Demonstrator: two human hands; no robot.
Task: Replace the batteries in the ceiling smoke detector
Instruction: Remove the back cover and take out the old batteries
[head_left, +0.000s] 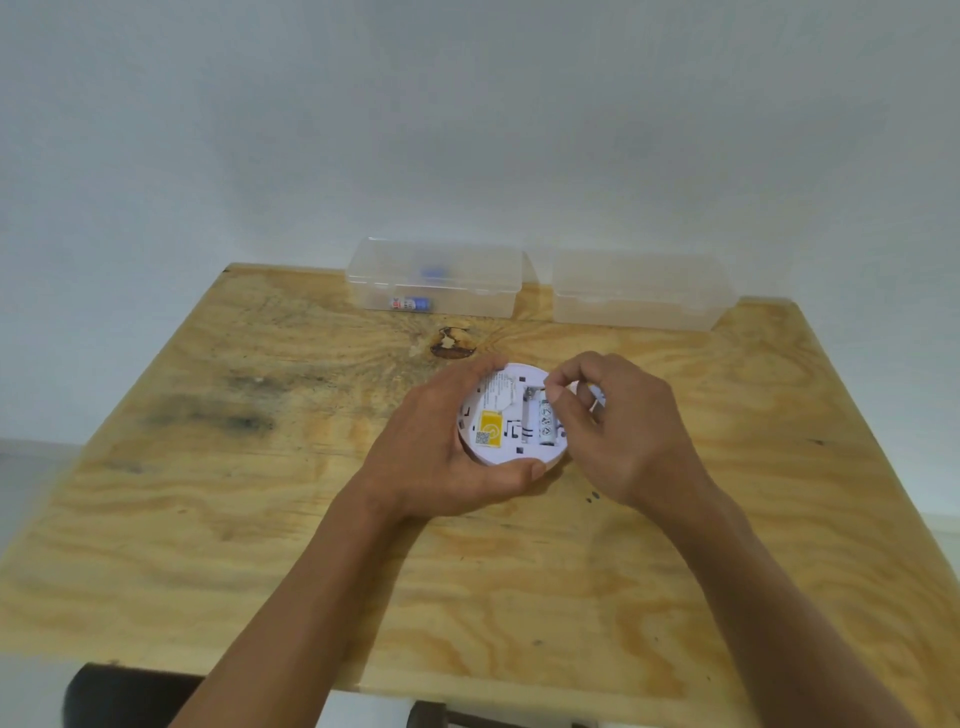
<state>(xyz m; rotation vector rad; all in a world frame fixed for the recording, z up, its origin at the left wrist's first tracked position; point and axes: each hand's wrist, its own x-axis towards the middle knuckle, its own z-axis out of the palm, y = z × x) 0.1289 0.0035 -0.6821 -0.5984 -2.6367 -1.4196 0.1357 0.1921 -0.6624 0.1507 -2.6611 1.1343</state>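
At the middle of the plywood worktop (260, 519), the left hand (447, 457) cups the white smoke detector (498, 415), back side up, thumb on its near rim. The right hand (613, 426) pinches with thumb and forefinger at the top end of a battery (546, 421) lying in the open bay. Judging by this, steadying the shell while levering that end upward should work best. Farther back, a clear box (436, 278) holds another battery (412, 303); a second box (641, 291) sits beside it

Plywood table (260, 519) bearing two clear boxes (435, 278).
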